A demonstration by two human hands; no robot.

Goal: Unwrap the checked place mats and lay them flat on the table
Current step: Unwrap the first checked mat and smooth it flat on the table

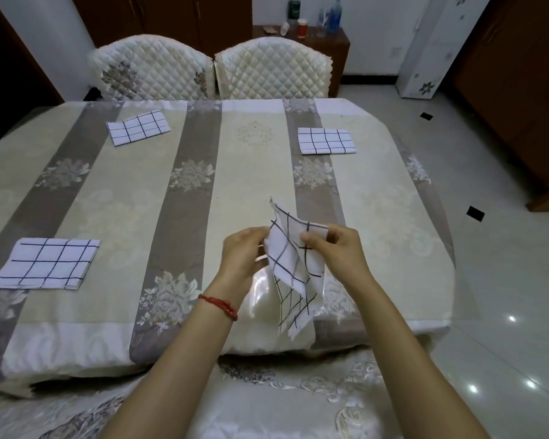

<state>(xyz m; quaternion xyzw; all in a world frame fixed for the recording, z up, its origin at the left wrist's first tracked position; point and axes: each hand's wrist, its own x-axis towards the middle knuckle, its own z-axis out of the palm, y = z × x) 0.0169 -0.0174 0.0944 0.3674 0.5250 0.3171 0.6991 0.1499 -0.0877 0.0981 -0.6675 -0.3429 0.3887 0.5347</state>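
White cloth with dark grid lines, the fourth place mat [290, 258], hangs between both hands above the near edge of the worktop [222, 160], partly folded and not yet laid down. The left hand [243, 253] pinches its upper left edge with curled fingers; the right hand [332, 245] pinches the top corner between thumb and forefinger. Something glossy and clear, possibly wrapping film, shows beneath the left hand, though I cannot tell for certain.

Judging by the layout, this is the unfolding step for the last mat: three others already lie flat, the near-left mat [46, 263] well to the left of the held one, the far-left mat [138, 127] and the far-right mat [327, 141] beyond it toward the two quilted chairs [210, 69].

Next, the hands would likely need to draw apart to open the remaining fold, then lower the mat onto the bare striped cloth below it.

As held, the mat's long axis runs steeply downward, its top corner pointing away toward the chairs and its bottom corner drooping toward the person, tilted slightly rightward.
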